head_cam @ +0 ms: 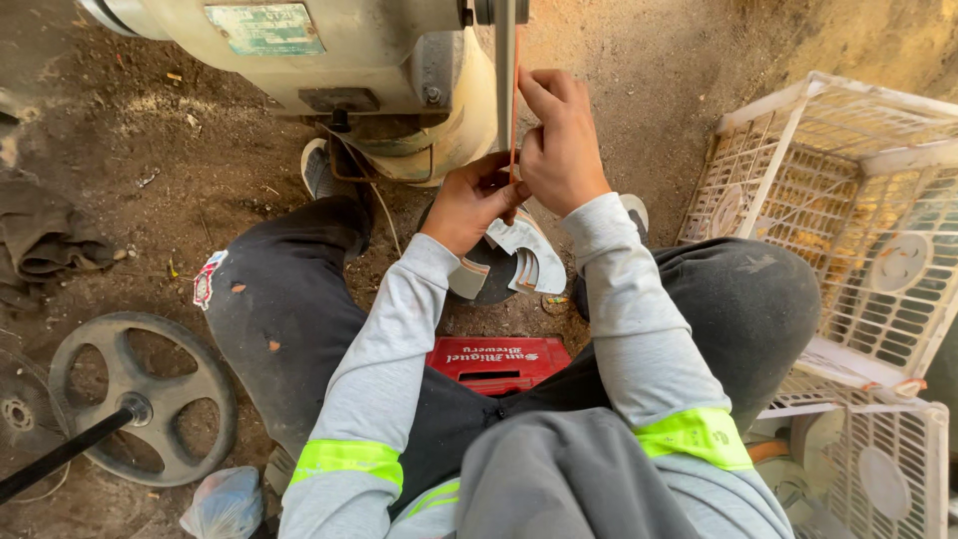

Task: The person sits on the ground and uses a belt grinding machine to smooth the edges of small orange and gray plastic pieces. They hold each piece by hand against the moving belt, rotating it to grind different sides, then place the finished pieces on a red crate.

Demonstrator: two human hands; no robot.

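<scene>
Cream motor housing (329, 70) sits top centre on dirt floor (180, 170). White plastic crates (848, 200) to the right, spoked wheel (140, 399) lower left, red crate (499, 361) under the legs. Right hand (561, 140) pinches thin orange strip (515, 90) vs. vertical blade (505, 60). Left hand (471, 200) grips white curved pcs (529, 255), just below the blade, between the knees.
</scene>
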